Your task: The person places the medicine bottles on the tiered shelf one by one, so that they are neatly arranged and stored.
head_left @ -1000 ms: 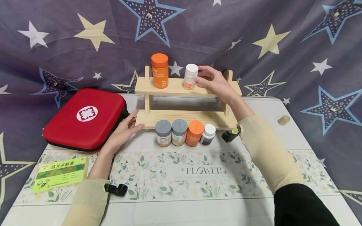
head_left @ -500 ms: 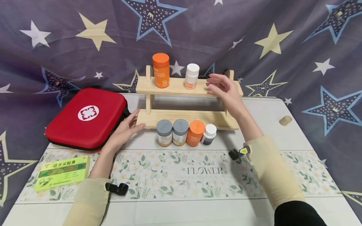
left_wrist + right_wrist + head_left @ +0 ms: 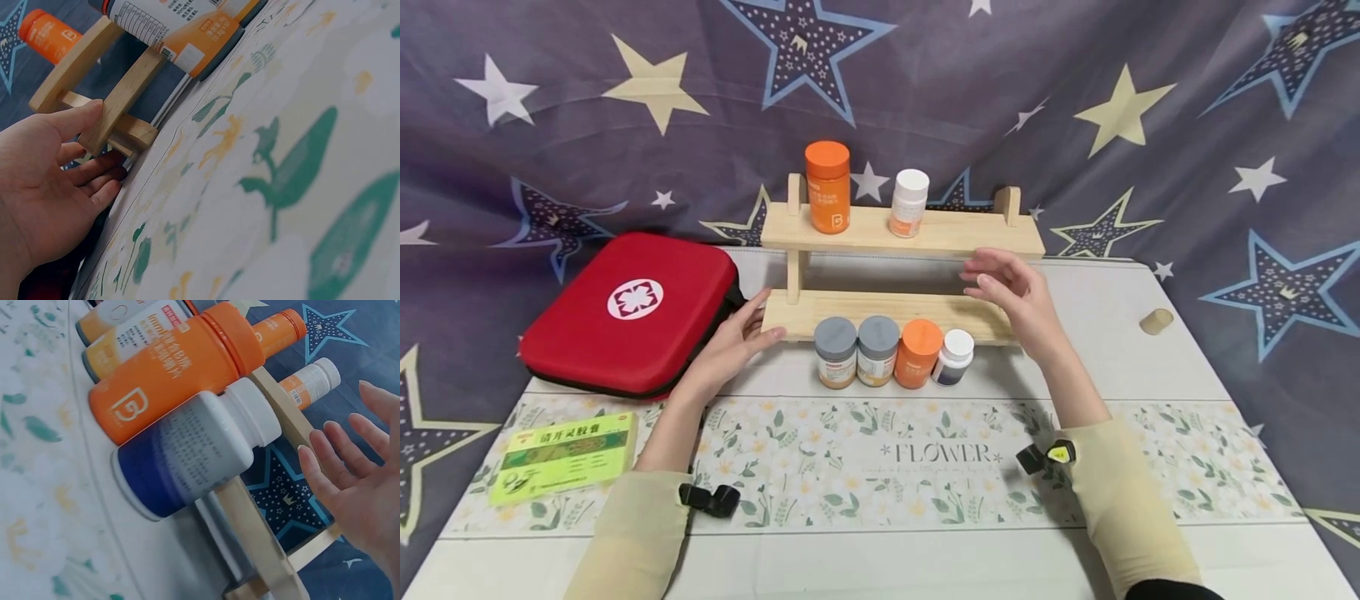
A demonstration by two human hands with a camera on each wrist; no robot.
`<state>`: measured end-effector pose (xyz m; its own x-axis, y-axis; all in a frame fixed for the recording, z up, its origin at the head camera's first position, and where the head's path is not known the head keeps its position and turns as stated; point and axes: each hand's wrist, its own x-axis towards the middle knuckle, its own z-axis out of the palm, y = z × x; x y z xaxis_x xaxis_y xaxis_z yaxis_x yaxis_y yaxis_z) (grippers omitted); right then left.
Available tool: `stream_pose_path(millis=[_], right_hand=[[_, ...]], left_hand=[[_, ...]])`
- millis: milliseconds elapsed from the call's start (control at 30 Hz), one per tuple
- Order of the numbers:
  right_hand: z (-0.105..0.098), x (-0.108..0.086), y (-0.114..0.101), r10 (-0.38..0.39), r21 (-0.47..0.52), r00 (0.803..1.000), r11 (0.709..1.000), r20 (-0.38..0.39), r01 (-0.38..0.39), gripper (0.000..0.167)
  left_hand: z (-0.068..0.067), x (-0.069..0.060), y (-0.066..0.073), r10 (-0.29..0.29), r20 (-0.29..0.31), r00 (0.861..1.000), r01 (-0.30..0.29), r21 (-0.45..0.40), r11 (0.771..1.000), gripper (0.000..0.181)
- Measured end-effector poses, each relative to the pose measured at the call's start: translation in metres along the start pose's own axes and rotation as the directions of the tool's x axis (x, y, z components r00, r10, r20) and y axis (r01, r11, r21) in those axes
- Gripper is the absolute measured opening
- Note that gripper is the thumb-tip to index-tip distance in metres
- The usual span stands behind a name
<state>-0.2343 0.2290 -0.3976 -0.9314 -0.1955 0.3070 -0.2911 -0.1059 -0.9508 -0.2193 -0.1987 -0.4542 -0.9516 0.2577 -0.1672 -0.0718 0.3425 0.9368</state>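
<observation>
A two-tier wooden shelf (image 3: 880, 310) stands at the back. On its upper tier are an orange bottle (image 3: 828, 190) and a white bottle (image 3: 909, 204), upright and apart. My left hand (image 3: 727, 348) grips the lower tier's left end, thumb on top in the left wrist view. Before the lower tier stand two grey-lidded jars (image 3: 836, 354) (image 3: 876, 352), an orange jar (image 3: 917, 354) and a white-capped bottle (image 3: 953, 358), side by side. My right hand (image 3: 1018, 304), fingers loosely bent, holds nothing near the right end of the shelf.
At the left lies a red case (image 3: 625, 317) with a white emblem, and in front of it a green-yellow box (image 3: 565, 458). A small beige cylinder (image 3: 1156, 321) lies at the far right. A star-patterned curtain (image 3: 985, 92) hangs behind the table.
My right hand has let go of the white bottle on the upper tier and moved right and down to the lower tier's height. The left hand keeps its place.
</observation>
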Motion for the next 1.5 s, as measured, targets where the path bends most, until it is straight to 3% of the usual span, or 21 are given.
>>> stream_pose_path(millis=[200,400,600,900,1233,1500], right_hand=[[-0.005,-0.015,0.004,0.066,-0.060,0.996,0.996,0.066,-0.062,0.043],[-0.011,-0.021,0.010,0.130,-0.137,0.977,0.985,0.170,-0.108,0.043],[-0.017,-0.024,0.011,0.170,-0.208,0.960,0.970,0.224,-0.123,0.043],[-0.022,-0.025,0.009,0.233,-0.298,0.916,0.945,0.326,-0.134,0.049],[-0.023,-0.024,0.010,0.302,-0.377,0.874,0.914,0.381,-0.152,0.052],[-0.020,-0.024,0.011,0.317,-0.450,0.866,0.884,0.387,-0.122,0.048]], left_hand=[[-0.001,0.001,0.000,0.000,0.003,1.000,0.000,0.001,1.000,0.089],[-0.001,0.000,0.000,-0.004,0.000,1.000,0.004,0.004,1.000,0.089],[-0.001,0.001,-0.001,-0.006,0.006,1.000,0.006,0.003,1.000,0.089],[-0.001,0.001,0.000,-0.005,0.005,1.000,0.005,0.006,1.000,0.089],[-0.001,0.001,0.000,-0.010,0.004,1.000,0.010,0.013,1.000,0.089],[-0.001,0.000,0.001,-0.012,0.001,1.000,0.012,0.016,1.000,0.088]])
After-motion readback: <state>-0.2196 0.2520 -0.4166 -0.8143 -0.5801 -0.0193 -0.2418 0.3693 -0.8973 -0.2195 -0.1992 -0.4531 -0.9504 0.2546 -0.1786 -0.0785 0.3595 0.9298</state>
